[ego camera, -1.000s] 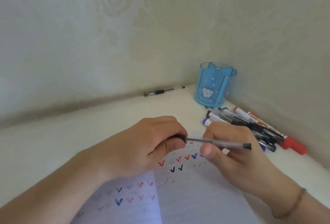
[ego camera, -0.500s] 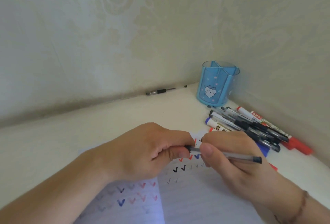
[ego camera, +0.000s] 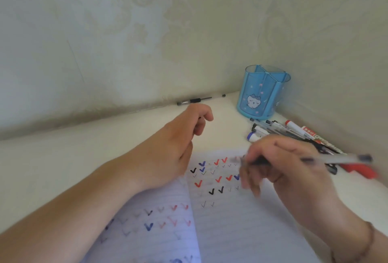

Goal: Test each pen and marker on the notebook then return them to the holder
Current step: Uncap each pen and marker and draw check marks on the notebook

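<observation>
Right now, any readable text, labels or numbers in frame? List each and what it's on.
Nothing legible as words.
Red-and-white marker: printed label, too blurred to read.
Holder: cartoon animal face only, no text.
Notebook: red, blue and black tick marks, no words.
Pen in right hand: motion-blurred, no readable print.

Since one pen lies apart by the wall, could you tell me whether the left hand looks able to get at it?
Probably yes: the left hand hovers just short of the pen, with only bare surface between them.
</observation>
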A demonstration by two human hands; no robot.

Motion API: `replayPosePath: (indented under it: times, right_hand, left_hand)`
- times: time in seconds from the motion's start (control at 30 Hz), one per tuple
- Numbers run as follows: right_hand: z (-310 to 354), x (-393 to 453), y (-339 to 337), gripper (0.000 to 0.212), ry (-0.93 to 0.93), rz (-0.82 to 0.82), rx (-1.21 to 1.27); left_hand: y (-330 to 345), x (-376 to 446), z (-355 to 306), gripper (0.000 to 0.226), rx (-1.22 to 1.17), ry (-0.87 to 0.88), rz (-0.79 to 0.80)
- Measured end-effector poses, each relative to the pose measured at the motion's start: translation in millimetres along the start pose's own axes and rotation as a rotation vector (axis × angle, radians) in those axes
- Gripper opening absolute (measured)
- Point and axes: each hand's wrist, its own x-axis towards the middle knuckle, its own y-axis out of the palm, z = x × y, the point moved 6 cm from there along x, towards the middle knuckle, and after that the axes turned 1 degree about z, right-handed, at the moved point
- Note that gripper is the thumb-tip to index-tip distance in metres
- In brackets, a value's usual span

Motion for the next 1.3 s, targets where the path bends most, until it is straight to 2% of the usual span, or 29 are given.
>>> replayPosePath:
  times: [0.07, 0.1, 0.2, 0.23, 0.33, 0.4, 0.5, 0.83, 1.13, 1.23, 1.3]
  right_hand:
    - [-10.1, -3.0, 5.1, 0.049, 0.103, -0.041, -0.073]
    - [-15.9, -4.0, 6.8, 0.047, 0.156, -0.033, -0.145]
    - [-22.0, -3.1, 11.8, 0.02, 0.265, 0.025, -0.285]
    - [-22.1, -2.5, 11.8, 0.017, 0.273, 0.026, -0.316]
    - [-20.6, -2.1, 15.2, 0.018, 0.269, 0.025, -0.381]
    - [-19.4, -2.5, 15.2, 0.026, 0.229, 0.015, -0.454]
    - [-19.4, -2.0, 14.9, 0.036, 0.153, 0.003, -0.596]
    - [-24.2, -1.7, 17.4, 0.033, 0.121, 0.034, -0.652]
    - [-23.7, 1.1, 13.2, 0.035, 0.151, 0.011, -0.573]
    - [-15.4, 4.1, 4.8, 0.03, 0.16, -0.104, -0.274]
    - [-9.2, 5.2, -3.8, 0.036, 0.125, -0.153, -0.115]
  left_hand:
    - [4.1, 1.1, 4.8, 0.072, 0.065, -0.002, 0.016]
    - [5.6, 1.9, 5.4, 0.072, 0.073, -0.002, 0.023]
    - [6.2, 4.0, 4.0, 0.066, 0.064, 0.008, 0.011]
    - [6.0, 4.4, 4.8, 0.066, 0.067, 0.007, 0.002]
    - [5.1, 3.3, 5.2, 0.054, 0.092, 0.044, -0.027]
    - [2.1, 2.3, -1.1, 0.034, 0.116, 0.121, -0.068]
    - [-0.7, 3.3, -6.2, 0.023, 0.132, 0.153, -0.087]
    - [9.3, 3.1, -2.1, 0.026, 0.155, 0.104, 0.017]
    - [9.3, 3.0, 0.1, 0.024, 0.143, 0.074, 0.037]
    - [7.8, 3.1, 2.9, 0.023, 0.116, 0.046, 0.03]
    - [6.7, 2.9, 4.4, 0.02, 0.089, 0.028, 0.019]
